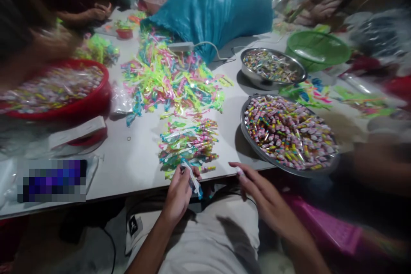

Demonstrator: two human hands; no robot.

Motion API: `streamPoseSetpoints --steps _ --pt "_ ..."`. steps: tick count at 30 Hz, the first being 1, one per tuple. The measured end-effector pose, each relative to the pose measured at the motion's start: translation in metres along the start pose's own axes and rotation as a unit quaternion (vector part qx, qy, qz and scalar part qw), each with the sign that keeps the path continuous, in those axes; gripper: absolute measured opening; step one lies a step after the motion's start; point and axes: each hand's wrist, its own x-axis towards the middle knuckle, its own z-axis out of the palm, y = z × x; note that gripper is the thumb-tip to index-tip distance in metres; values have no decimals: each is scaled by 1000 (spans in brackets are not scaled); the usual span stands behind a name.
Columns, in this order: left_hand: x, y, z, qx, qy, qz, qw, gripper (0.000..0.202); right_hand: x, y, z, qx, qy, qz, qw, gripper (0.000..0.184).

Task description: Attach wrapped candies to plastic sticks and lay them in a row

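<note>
My left hand (178, 192) is closed on a thin clear plastic sleeve with a blue end (194, 182), held just below the table's front edge. My right hand (257, 192) reaches toward the table edge, a small pale candy (240, 171) pinched at its fingertips. Just ahead of both hands lies a small pile of filled candy sleeves (189, 141). To the right sits a big metal tray of wrapped candies (289, 132). Farther back spreads a heap of empty neon sleeves (173, 77).
A second metal bowl of candies (272, 66) and a green basket (316, 49) stand at the back right. A red basin of candies (54, 90) is on the left, a blue sack (218, 4) at the back. Other people's hands work at the far left (96, 10) and far right (311, 13).
</note>
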Motion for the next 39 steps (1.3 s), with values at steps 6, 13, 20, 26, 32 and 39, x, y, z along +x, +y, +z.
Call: streamPoseSetpoints --steps 6,13,20,26,32,39 --pt "-8 31 22 -81 -35 82 993 23 -7 5 70 105 -67 10 992 38" --pt "-33 73 47 -207 -37 71 975 39 -18 -17 91 138 -68 -40 987 31" --pt "-38 80 48 -223 -10 79 972 50 -15 -33 94 154 -89 -76 981 29" --pt "-38 79 46 -221 7 87 971 50 -16 -42 94 128 -91 -89 984 32" --pt "-38 78 46 -225 16 79 971 50 -12 -44 89 139 -113 -50 982 21" --pt "-39 72 48 -238 5 -28 971 50 -5 -27 77 261 -311 36 913 37"
